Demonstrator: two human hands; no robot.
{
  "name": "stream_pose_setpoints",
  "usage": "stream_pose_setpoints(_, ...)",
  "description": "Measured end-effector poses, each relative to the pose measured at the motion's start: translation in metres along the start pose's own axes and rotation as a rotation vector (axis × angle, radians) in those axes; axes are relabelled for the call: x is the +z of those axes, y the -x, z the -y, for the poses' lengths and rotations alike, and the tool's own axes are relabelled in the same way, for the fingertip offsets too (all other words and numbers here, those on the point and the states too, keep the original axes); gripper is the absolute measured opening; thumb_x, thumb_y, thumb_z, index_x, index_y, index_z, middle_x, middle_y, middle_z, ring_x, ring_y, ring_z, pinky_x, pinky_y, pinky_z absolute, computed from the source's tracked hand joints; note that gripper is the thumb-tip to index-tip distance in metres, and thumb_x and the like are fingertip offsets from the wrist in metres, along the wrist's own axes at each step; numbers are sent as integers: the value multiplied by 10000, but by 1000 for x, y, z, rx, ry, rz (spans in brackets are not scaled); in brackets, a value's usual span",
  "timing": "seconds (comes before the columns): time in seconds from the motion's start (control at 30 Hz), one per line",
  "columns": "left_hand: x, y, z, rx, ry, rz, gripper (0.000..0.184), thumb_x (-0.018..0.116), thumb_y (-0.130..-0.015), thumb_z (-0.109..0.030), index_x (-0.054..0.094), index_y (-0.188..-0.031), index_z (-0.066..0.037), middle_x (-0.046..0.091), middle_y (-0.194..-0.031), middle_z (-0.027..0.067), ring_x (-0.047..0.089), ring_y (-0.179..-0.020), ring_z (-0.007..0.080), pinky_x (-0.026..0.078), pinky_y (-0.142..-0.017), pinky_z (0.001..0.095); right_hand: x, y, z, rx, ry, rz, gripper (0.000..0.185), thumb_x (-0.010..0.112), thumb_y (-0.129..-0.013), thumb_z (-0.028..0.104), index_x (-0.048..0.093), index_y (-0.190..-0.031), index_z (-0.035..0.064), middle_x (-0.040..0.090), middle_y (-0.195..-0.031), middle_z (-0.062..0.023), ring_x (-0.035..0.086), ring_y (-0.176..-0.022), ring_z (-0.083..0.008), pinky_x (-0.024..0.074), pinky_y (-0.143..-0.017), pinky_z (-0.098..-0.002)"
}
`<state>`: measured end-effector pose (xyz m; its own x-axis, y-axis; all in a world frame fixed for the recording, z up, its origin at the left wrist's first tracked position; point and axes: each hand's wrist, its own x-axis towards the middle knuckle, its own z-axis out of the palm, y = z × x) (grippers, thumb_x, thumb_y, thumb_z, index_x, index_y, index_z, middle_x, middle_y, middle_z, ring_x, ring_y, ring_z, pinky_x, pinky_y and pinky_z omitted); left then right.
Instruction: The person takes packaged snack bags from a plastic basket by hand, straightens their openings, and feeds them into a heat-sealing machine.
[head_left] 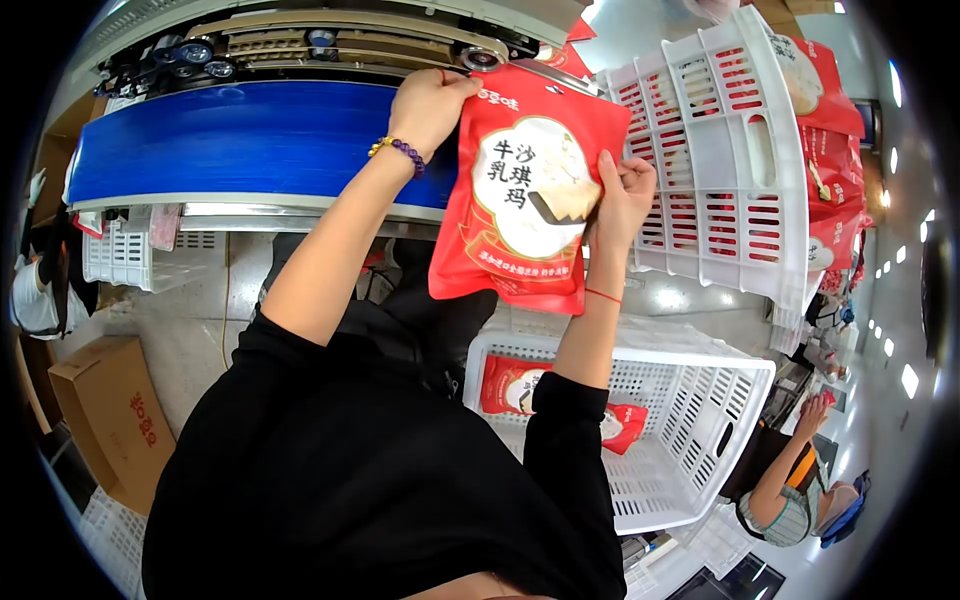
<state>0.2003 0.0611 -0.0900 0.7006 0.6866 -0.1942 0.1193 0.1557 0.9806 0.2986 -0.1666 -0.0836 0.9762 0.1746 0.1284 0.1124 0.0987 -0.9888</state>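
Note:
A red snack bag with a white label and Chinese print is held up in front of me, over the near edge of a blue conveyor belt. My left hand pinches its top left corner; a beaded bracelet circles that wrist. The right edge of the bag is gripped by my right hand, thumb on the front face. Below my right arm stands a white plastic basket with red bags lying in it. My sleeve covers part of its inside.
White crates holding more red bags stand at the right of the belt. Machine rollers run behind the belt. A cardboard box sits on the floor at left. Another person is at far right, and one more at far left.

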Motion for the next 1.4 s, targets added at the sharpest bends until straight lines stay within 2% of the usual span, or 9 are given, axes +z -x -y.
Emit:
stream_pose_setpoints(0.1,-25,-4,6,55,-75,-56,253,683,-852,-256,711,-871,-6,543,-606,-52,390,-506,32,301,-462,226,24,-1,-6,-27,69,24,261,702,-840,28,461,-942,39,536,-760,3,478,-700,-50,393,-666,-187)
stream_pose_setpoints(0.17,-45,-5,9,151,-198,-96,350,635,-849,-359,723,-831,-20,691,-712,104,649,-668,216,477,-645,327,39,3,-3,-15,93,52,261,708,-835,40,465,-929,39,538,-755,5,476,-699,-48,387,-658,-185)
stream_pose_setpoints(0.53,-167,101,-61,241,-148,-127,284,569,-959,-267,726,-878,-45,617,-667,-30,391,-512,-6,283,-462,177,116,35,6,82,248,248,292,718,-818,124,464,-923,25,599,-710,-67,508,-448,-92,373,-361,-222)
stream_pose_setpoints(0.7,-136,155,-70,392,-93,129,280,518,-983,-161,671,-858,37,612,-698,24,411,-516,4,288,-461,173,62,84,40,162,112,692,426,616,-925,227,471,-1256,3,595,-1160,-149,651,-948,-206,550,-734,-300)
stream_pose_setpoints(0.83,-107,171,-60,421,-205,496,277,475,-986,-97,655,-842,56,572,-702,34,446,-533,29,301,-485,169,-69,165,70,312,-46,893,310,563,-954,226,573,-1137,-25,621,-1131,-135,635,-1014,-215,534,-851,-331)
stream_pose_setpoints(1.1,-31,189,-42,252,-309,849,231,495,-963,-63,666,-844,39,593,-742,42,419,-498,18,298,-473,177,-352,351,-94,568,146,-867,142,590,-911,110,623,-1025,34,660,-895,-67,634,-755,-161,514,-685,-276)
stream_pose_setpoints(1.17,-20,195,-42,221,-355,891,217,514,-951,-58,674,-834,31,599,-730,37,437,-482,27,311,-454,190,-399,385,-176,177,101,-787,270,647,-848,74,599,-1111,39,634,-1033,-37,589,-921,-149,482,-795,-289)
stream_pose_setpoints(1.27,-10,200,-48,199,-481,879,208,535,-936,-65,681,-817,25,600,-696,36,459,-489,52,330,-462,202,-457,424,-300,883,414,-986,602,795,-745,212,548,-1217,-69,614,-1178,-122,587,-1050,-221,470,-898,-358)
stream_pose_setpoints(1.4,-12,196,-44,191,-520,816,214,540,-930,-74,682,-805,25,598,-663,39,491,-541,79,362,-501,232,-391,405,-269,696,361,-985,712,902,-581,213,579,-1133,-102,644,-1113,-163,649,-915,-233,533,-776,-336)
